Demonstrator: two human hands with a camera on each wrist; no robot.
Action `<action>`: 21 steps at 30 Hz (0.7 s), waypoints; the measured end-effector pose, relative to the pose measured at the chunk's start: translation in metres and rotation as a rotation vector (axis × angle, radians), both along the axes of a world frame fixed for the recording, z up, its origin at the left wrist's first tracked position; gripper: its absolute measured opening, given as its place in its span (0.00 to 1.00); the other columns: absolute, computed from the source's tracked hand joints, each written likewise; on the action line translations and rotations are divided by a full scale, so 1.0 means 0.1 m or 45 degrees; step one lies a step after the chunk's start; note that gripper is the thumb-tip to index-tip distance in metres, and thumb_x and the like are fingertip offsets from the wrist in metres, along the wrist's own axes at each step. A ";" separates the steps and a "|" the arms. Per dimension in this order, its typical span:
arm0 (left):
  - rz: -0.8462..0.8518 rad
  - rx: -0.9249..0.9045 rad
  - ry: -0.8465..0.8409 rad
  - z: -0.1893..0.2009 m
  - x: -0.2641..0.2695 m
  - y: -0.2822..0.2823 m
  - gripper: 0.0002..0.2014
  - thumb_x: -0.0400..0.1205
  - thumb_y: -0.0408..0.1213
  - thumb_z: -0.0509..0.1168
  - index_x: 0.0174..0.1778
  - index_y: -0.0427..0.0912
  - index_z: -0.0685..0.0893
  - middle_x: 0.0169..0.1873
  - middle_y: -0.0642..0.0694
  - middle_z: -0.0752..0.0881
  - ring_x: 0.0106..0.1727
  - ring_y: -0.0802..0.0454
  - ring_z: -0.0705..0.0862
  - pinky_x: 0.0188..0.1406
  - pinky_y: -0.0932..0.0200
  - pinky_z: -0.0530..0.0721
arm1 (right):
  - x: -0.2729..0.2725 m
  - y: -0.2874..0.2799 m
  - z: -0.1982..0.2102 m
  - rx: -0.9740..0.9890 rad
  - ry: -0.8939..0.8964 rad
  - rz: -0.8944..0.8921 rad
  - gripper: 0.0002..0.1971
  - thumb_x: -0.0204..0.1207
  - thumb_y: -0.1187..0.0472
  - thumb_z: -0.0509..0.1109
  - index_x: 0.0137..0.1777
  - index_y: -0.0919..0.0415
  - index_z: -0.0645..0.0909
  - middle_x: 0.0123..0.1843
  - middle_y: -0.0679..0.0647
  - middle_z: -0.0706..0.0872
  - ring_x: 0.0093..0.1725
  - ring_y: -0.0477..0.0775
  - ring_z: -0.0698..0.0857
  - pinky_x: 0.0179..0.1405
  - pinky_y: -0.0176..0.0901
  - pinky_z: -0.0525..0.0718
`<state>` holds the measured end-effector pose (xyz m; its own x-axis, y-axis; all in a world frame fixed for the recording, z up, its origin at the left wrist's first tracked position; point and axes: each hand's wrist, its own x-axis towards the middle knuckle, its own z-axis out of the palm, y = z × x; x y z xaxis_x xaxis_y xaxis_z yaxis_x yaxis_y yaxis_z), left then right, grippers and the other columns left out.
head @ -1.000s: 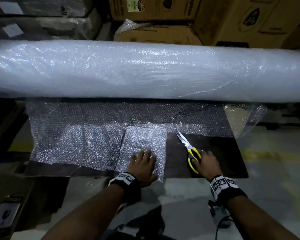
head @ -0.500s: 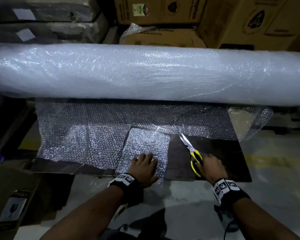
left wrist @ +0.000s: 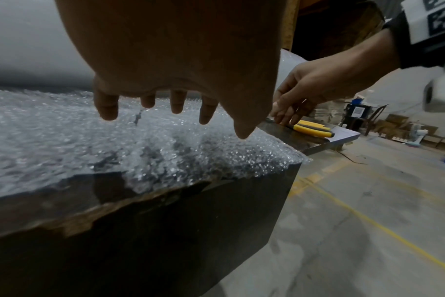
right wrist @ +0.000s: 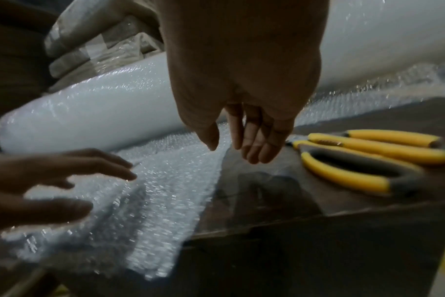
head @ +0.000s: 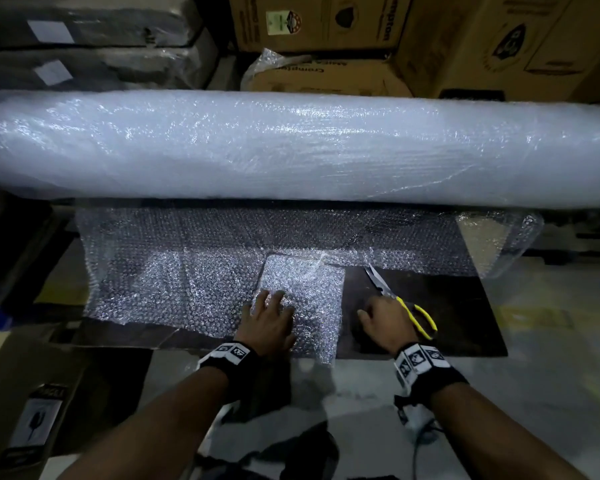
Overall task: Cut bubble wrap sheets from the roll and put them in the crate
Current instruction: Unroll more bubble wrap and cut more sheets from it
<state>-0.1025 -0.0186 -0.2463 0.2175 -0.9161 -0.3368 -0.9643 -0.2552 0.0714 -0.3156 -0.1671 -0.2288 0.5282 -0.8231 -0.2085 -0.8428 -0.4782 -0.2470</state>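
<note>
Head view: our left hand [head: 269, 322] lies flat, fingers spread, on a cut bubble wrap sheet [head: 312, 299] at the table [head: 465, 327] edge, below the roll [head: 291, 147]. Our right hand [head: 385, 320], relaxed and empty, hovers beside the scissors [head: 409, 310]. We should lift the sheet by both near corners; no crate visible.

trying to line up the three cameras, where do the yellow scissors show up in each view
Head: the yellow scissors lie right of centre on the dark board, just right of the right hand.
Left wrist: right of centre, small, beyond the thumb, under the right hand's fingers.
Right wrist: right side, large, handles toward the camera.
Shared landmark: the cut bubble wrap sheet under the left hand, left of the scissors in all three.
</note>
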 end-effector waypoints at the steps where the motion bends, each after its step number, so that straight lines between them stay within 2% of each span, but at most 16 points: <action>1: 0.025 0.051 0.008 -0.01 0.04 0.04 0.33 0.83 0.62 0.58 0.83 0.56 0.60 0.87 0.47 0.46 0.87 0.36 0.44 0.79 0.27 0.54 | 0.09 0.03 -0.02 0.074 -0.034 -0.042 0.17 0.81 0.51 0.67 0.44 0.66 0.88 0.49 0.65 0.90 0.53 0.66 0.87 0.51 0.51 0.81; 3: 0.059 0.129 0.031 -0.04 0.10 0.12 0.35 0.83 0.65 0.57 0.84 0.59 0.56 0.87 0.48 0.44 0.86 0.34 0.41 0.78 0.23 0.53 | 0.27 0.10 -0.07 0.203 -0.070 -0.136 0.21 0.81 0.48 0.66 0.37 0.66 0.86 0.43 0.65 0.90 0.49 0.65 0.88 0.46 0.48 0.80; 5: 0.089 0.178 0.081 -0.05 0.13 0.20 0.35 0.83 0.66 0.56 0.85 0.61 0.55 0.88 0.49 0.43 0.86 0.33 0.41 0.77 0.22 0.54 | 0.42 0.17 -0.10 0.340 -0.103 -0.255 0.22 0.80 0.47 0.68 0.31 0.64 0.80 0.42 0.66 0.90 0.47 0.66 0.88 0.44 0.47 0.79; 8: 0.097 0.197 0.142 -0.08 0.15 0.26 0.36 0.82 0.65 0.59 0.84 0.63 0.54 0.87 0.51 0.42 0.86 0.34 0.42 0.75 0.22 0.57 | 0.58 0.21 -0.11 0.453 -0.178 -0.425 0.21 0.79 0.48 0.71 0.36 0.67 0.83 0.47 0.69 0.89 0.51 0.68 0.87 0.48 0.49 0.80; 12: 0.104 0.221 0.178 -0.10 0.18 0.25 0.37 0.82 0.64 0.61 0.85 0.64 0.54 0.87 0.51 0.41 0.86 0.34 0.42 0.75 0.20 0.55 | 0.66 0.17 -0.18 0.574 -0.240 -0.634 0.23 0.78 0.47 0.73 0.34 0.68 0.80 0.36 0.61 0.83 0.42 0.61 0.82 0.41 0.43 0.73; 16: 0.086 0.227 0.201 -0.10 0.20 0.23 0.36 0.83 0.64 0.59 0.85 0.63 0.54 0.87 0.50 0.42 0.86 0.33 0.42 0.75 0.18 0.56 | 0.70 0.15 -0.22 0.615 -0.219 -0.702 0.21 0.75 0.46 0.75 0.40 0.68 0.86 0.30 0.55 0.81 0.38 0.58 0.81 0.39 0.41 0.73; 21: 0.004 0.240 0.193 -0.14 0.30 0.23 0.36 0.82 0.63 0.62 0.84 0.65 0.54 0.87 0.51 0.43 0.85 0.33 0.45 0.74 0.20 0.61 | 0.73 0.16 -0.22 0.594 -0.226 -0.706 0.21 0.74 0.48 0.74 0.30 0.66 0.83 0.27 0.55 0.81 0.31 0.56 0.80 0.37 0.43 0.73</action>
<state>-0.0722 0.0040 -0.2600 0.1545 -0.8335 -0.5305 -0.9453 -0.2808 0.1659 -0.2427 -0.1507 -0.2504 0.1196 -0.8254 -0.5517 -0.8585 0.1931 -0.4751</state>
